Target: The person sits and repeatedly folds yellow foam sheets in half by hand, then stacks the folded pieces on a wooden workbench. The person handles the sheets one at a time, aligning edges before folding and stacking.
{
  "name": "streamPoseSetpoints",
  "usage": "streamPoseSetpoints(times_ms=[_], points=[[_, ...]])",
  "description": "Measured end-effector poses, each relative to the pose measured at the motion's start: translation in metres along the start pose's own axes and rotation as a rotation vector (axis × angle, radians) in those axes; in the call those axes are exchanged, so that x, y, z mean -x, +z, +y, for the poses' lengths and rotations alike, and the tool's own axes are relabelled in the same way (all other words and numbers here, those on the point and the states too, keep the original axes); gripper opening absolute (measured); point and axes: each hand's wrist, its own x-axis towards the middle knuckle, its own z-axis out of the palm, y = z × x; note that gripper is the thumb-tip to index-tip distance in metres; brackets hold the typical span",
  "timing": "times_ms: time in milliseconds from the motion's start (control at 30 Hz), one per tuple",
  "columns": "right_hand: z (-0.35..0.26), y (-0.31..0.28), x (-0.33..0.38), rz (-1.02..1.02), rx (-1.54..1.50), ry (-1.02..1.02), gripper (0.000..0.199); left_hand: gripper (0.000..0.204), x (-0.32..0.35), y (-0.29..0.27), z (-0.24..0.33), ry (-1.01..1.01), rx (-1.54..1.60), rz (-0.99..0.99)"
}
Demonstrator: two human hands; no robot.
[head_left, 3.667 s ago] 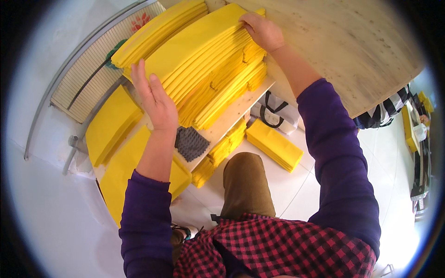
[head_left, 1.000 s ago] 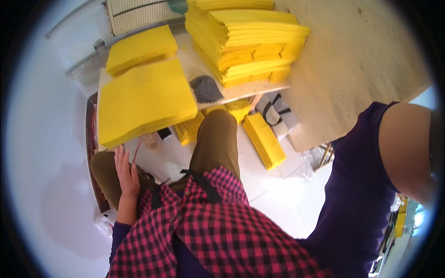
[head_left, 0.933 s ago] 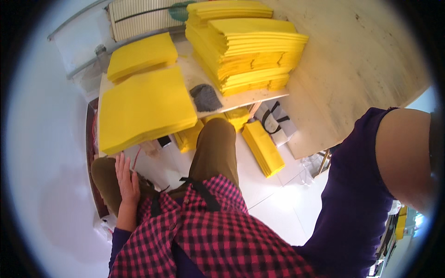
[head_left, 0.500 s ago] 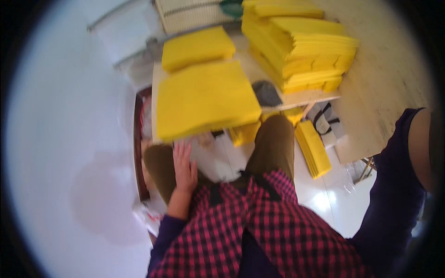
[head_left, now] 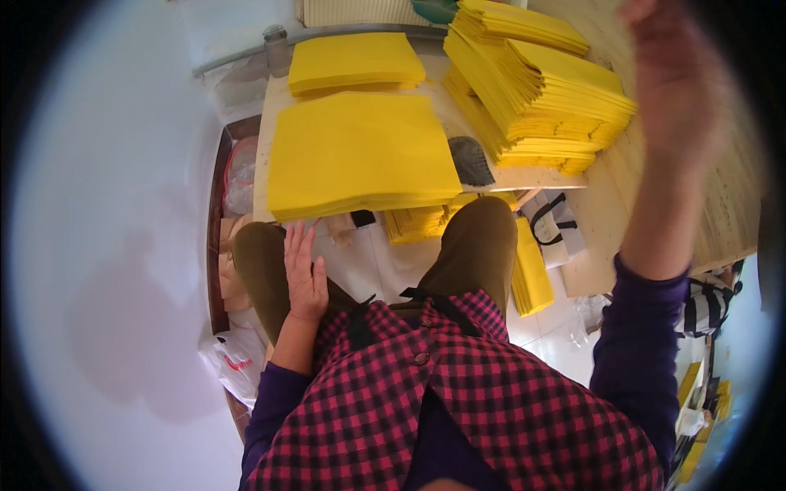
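Observation:
My left hand (head_left: 304,274) rests by my left thigh with its fingers stretched out and nothing in them. Just beyond its fingertips is the near edge of a flat stack of large yellow sheets (head_left: 364,155) on the light wooden table (head_left: 438,106). My right hand (head_left: 675,94) is raised at the upper right, smeared by motion, so its fingers cannot be made out. To its left stands a tall, uneven pile of yellow sheets with folded edges (head_left: 565,98). A smaller yellow stack (head_left: 356,61) lies behind the large one.
A dark grey cloth-like piece (head_left: 472,161) lies between the stacks. A glass jar (head_left: 277,51) stands at the back left. Beneath the table are more yellow bundles (head_left: 532,274) and a white bag with black handles (head_left: 557,229). The white wall (head_left: 123,204) borders the left; a white plastic bag (head_left: 237,360) sits there.
My right hand has come into view, raised at the upper right. My left hand has shifted slightly, still with fingers stretched. The view has moved a little; the yellow stacks look the same.

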Motion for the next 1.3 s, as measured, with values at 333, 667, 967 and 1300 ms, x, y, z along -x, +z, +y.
streamPoseSetpoints(times_ms=[333,667,967,1300], points=[[0.273,0.089,0.250,0.154,0.418,0.994,0.018,0.044,-0.008,-0.004,-0.008,-0.121,0.044,0.045],[0.344,0.093,0.301,-0.099,0.807,1.158,0.026,0.041,-0.012,-0.006,-0.014,-0.207,0.063,0.112],[0.334,0.088,0.319,0.142,0.575,1.079,0.026,0.038,-0.035,-0.018,-0.022,-0.163,0.031,0.133],[0.263,0.123,0.258,0.267,0.326,0.699,0.017,0.027,-0.105,-0.033,-0.049,-0.132,-0.064,-0.038]])
